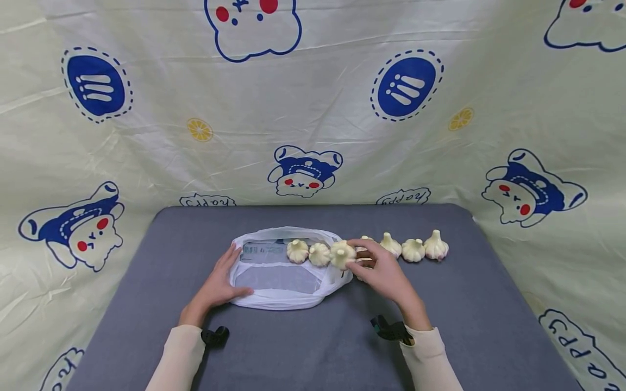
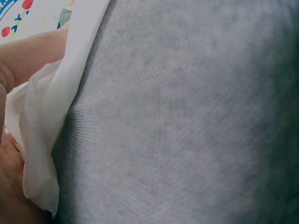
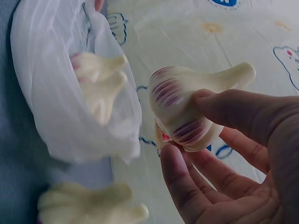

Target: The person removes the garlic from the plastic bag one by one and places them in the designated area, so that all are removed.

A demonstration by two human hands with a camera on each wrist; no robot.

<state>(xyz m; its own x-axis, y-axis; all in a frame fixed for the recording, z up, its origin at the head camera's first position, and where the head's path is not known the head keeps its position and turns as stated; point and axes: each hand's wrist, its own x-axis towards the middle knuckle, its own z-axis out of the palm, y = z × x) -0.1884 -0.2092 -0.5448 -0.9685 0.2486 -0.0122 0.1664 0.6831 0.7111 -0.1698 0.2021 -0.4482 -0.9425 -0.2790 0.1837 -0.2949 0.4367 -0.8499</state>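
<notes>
at the left we see the left hand (image 1: 220, 281) holding the rim of a white bag (image 1: 288, 302), thumb over the near edge, thin plastic lying between thumb and the rest of the hand. we judge the bag very light, limp and easy to tear, best held by its rim. inside, toward its right end, two garlic bulbs (image 1: 319, 254) sit side by side.

next to the right, over the bag's right edge, is the held bulb (image 3: 180, 105), gripped by the right hand (image 1: 386, 271) between thumb and fingers. its skin looks smooth and a little shiny, with purple streaks; we expect it to be light, firm and slightly slippery, so the round belly gives us the surest hold, the stem a second choice.

farther right, a row of bulbs (image 1: 413, 250) stands on the table, the nearest partly hidden by the right hand.

the table (image 1: 303, 347) wears a grey cloth, which should give some grip. behind and around it hangs a pale, creased sheet (image 1: 318, 103) printed with blue cartoon figures and orange slices.
</notes>
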